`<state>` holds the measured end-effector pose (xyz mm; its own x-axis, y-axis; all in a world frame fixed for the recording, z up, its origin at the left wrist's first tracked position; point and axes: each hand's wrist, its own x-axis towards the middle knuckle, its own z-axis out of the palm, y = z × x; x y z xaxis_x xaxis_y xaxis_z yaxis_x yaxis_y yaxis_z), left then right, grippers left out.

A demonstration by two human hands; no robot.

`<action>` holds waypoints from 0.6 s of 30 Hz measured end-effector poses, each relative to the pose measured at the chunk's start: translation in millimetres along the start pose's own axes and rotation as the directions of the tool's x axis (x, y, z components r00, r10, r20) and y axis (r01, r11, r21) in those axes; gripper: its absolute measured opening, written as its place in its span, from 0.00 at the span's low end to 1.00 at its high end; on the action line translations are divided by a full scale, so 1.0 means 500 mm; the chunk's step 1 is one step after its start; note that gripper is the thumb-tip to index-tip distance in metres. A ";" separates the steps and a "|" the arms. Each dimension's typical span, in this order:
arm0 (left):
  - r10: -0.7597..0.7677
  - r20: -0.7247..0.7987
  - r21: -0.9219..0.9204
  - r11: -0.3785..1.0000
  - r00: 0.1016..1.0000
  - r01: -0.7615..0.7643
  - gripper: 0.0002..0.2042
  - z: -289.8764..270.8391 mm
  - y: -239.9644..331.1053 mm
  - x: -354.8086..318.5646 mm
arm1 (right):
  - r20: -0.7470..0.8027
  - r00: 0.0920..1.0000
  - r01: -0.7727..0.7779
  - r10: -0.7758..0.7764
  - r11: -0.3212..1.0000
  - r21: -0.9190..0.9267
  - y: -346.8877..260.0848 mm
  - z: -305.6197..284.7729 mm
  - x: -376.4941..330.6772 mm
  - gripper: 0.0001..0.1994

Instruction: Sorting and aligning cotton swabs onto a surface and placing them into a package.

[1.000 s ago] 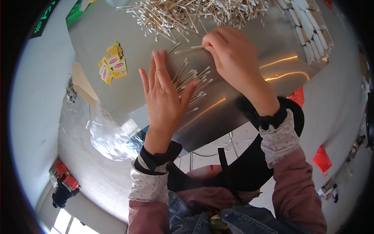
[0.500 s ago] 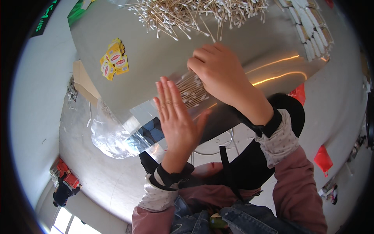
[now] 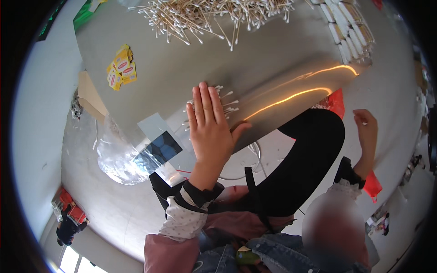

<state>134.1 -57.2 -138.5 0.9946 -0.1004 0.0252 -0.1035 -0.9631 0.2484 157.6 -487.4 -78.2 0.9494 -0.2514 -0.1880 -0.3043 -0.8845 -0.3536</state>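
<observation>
My left hand lies flat with its fingers stretched out over a small layer of cotton swabs on the metal table. Swab tips stick out past the fingers on both sides; the rest are hidden under the hand. Off the table's right side, above the floor, my right hand is raised with its fingers curled in. Whatever it may hold cannot be made out. A large loose heap of cotton swabs spreads along the far part of the table.
Yellow packets lie in a pile at the left. White-and-tan stacked bundles stand at the far right. Clear plastic bags and a dark blue printed sheet overhang the near left edge. Red bags hang at the right.
My right hand has left the swabs and swung right, past the table edge. My left hand has settled over the swabs, now covering most of them. The view has shifted slightly.
</observation>
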 end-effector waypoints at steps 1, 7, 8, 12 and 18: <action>-0.001 0.004 -0.003 1.000 1.000 0.001 0.53 -0.002 0.003 0.002 | 0.003 1.000 -0.002 0.002 1.000 -0.004 0.048 0.023 -0.002 0.07; -0.024 -0.080 0.025 0.999 0.997 0.026 0.54 -0.015 -0.027 0.053 | -0.011 0.993 -0.115 0.115 0.966 -0.231 0.062 0.085 0.048 0.16; -0.012 -0.069 -0.033 0.999 0.998 0.010 0.51 -0.020 -0.032 0.051 | -0.077 0.996 -0.049 0.044 0.996 -0.075 0.049 0.066 0.064 0.18; -0.182 -0.222 -0.400 0.913 0.958 0.081 0.40 -0.054 -0.082 0.012 | -0.177 0.949 0.288 -0.262 0.946 0.147 -0.286 0.022 0.045 0.29; -0.578 -0.206 -0.871 0.476 0.790 0.120 0.36 -0.070 -0.092 -0.064 | 0.177 0.577 0.754 -0.797 0.604 0.259 -0.581 0.227 -0.064 0.55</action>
<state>107.0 -1.0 -116.6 0.8454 0.5286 0.0762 0.0710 -0.2526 0.9650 206.8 -177.5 -73.5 0.7770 0.6294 0.0108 0.5118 -0.6217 -0.5930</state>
